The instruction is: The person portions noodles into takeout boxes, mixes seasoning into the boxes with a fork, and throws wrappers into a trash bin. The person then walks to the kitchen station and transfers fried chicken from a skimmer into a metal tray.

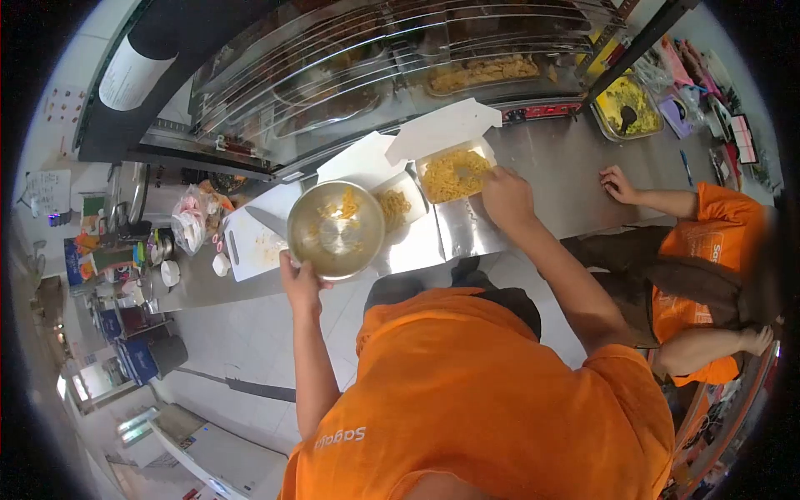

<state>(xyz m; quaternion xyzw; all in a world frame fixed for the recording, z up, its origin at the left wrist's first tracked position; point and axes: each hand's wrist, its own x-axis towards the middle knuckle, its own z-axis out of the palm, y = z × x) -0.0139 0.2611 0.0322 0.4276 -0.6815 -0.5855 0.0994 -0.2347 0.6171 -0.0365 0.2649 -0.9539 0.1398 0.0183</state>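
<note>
The left hand (305,282) grasps a metal bowl (315,248) by its rim, some noodles (348,204) inside; the bowl partly hides 1 of 2 open white boxes (360,158) on the steel counter (560,154). The right hand (508,198) is at the edge of the other box (446,131), which also contains noodles; whether its fingers clasp anything, I cannot tell.
</note>
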